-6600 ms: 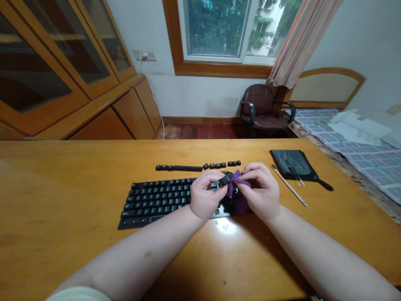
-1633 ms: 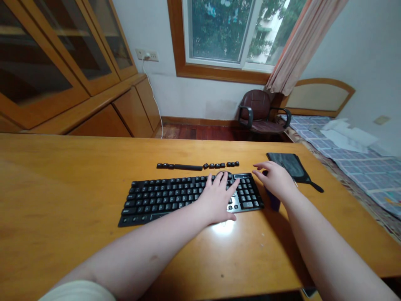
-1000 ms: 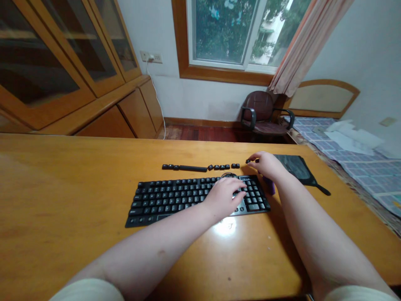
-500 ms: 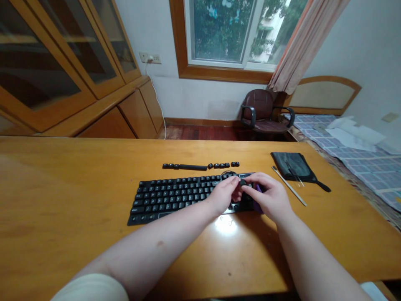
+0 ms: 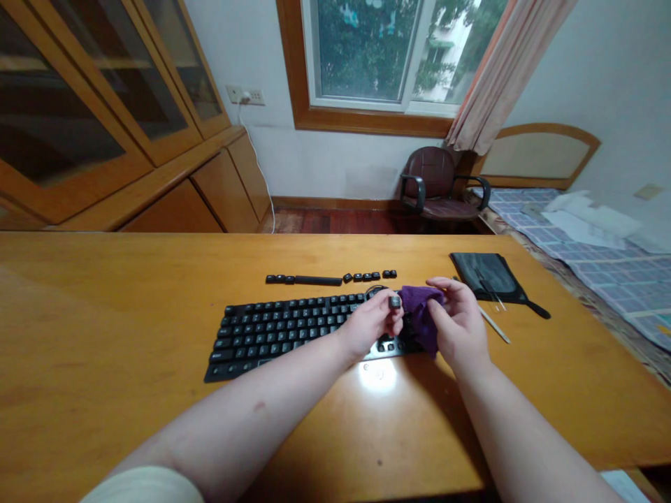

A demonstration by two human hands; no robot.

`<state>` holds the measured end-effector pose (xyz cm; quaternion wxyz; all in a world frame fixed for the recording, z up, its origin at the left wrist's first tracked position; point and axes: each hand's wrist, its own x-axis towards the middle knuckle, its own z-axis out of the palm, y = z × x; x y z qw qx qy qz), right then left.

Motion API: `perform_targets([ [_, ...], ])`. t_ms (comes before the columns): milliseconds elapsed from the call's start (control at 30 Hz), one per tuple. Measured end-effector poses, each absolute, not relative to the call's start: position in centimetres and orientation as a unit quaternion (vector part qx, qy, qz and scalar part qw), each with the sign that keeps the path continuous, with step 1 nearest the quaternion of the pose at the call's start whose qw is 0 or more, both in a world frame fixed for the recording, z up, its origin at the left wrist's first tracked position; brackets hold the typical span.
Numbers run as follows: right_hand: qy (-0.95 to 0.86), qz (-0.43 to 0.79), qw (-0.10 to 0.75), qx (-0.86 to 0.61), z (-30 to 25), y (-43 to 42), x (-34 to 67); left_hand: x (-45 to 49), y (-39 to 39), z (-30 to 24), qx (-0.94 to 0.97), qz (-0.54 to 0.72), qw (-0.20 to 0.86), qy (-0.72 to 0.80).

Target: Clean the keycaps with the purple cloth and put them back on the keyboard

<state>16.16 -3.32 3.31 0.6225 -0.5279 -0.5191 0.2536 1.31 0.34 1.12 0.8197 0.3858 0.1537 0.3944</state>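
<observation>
- Wooden table [image 5: 105,314], window [image 5: 367,49] behind; keyboard [image 5: 283,328] at centre.
- Left grip [image 5: 373,325]: pinched on keycap [image 5: 394,302].
- Right grip [image 5: 461,320]: closed on cloth [image 5: 418,314], against keycap.
- Loose keycaps [image 5: 330,279] in row beyond keyboard.

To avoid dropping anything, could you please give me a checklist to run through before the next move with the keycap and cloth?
1. Grip on the small black plastic keycap, pinched at the left hand's fingertips: ok.
2. Grip on the purple cloth, bunched in the right hand beside the keycap: ok.
3. The black keyboard lies flat on the wooden table under both hands: ok.
4. The row of loose black keycaps sits behind the keyboard, apart from it: ok.
5. The thin metal tool is apart from the right hand: cannot tell, one end is hidden behind the hand.
6. Keycap surface clean: cannot tell, too small.
</observation>
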Motion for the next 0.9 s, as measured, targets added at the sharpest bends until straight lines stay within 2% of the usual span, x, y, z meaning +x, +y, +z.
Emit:
perform_targets([
  [233, -0.574, 0.246, 0.596, -0.505, 3.1, -3.8, 15.6, 1.5, 0.3, 0.5, 0.377, 0.393, 0.821, 0.173],
  [500, -0.578, 0.350, 0.546, -0.495, 3.5, -3.8, 15.1, 1.3, 0.3, 0.2, 0.403, 0.362, 0.813, 0.214],
  [700, -0.553, 0.421, 0.514, -0.502, 3.7, -3.4, 16.2, 0.8, 0.4, 0.4, 0.406, 0.287, 0.851, 0.172],
  [900, -0.571, 0.434, 0.516, -0.469, 3.5, -3.1, 16.7, 0.7, 0.4, 1.0, 0.373, 0.268, 0.876, 0.149],
])
